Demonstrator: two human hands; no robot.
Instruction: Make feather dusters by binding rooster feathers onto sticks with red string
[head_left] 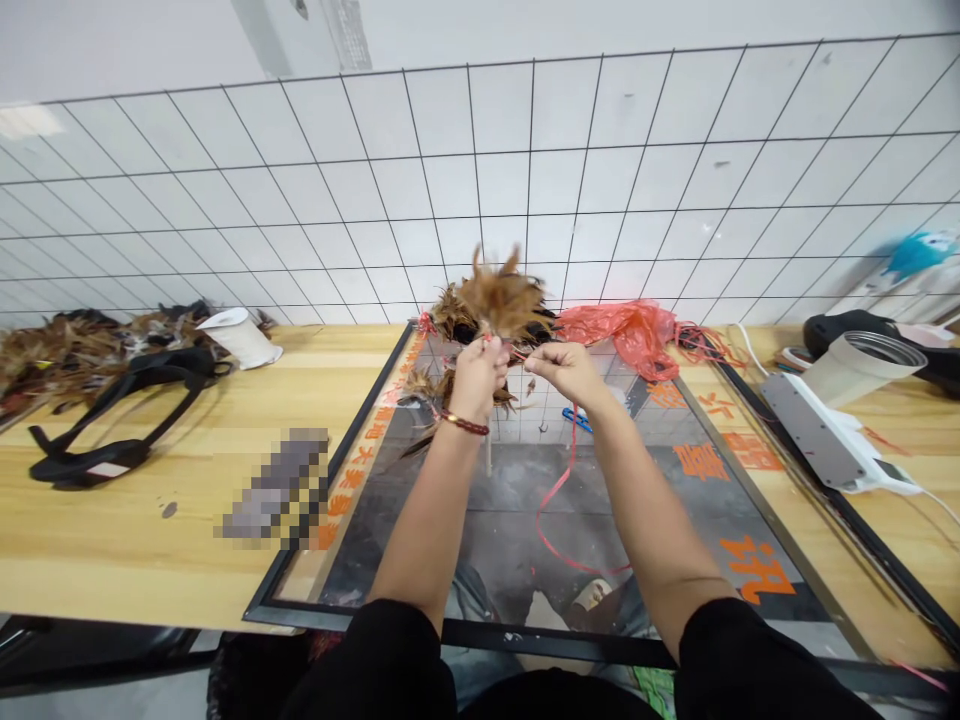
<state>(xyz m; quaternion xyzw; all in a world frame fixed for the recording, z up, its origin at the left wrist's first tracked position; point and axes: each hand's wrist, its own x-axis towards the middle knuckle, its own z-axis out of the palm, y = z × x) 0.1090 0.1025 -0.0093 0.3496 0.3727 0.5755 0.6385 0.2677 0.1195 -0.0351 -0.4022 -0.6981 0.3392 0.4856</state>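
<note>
My left hand [482, 380] is closed round the lower end of a bundle of brown feathers [501, 298], which stands upright above it. Close by on the right, my right hand [564, 372] pinches a red ribbon [541, 510]. The ribbon hangs below that hand and curls over the black-framed glass panel [517, 560]. Behind and below the hands, more brown feathers [452, 312] lie at the panel's far edge. A blue cutter [577, 420] rests on the glass, just under my right wrist.
On the left are a feather pile [71, 355], a white spool [241, 337] and a black strap frame [94, 462]. A red plastic bag [637, 335] lies at the back. To the right stand a white power strip [825, 430] and a pale cylinder [862, 368].
</note>
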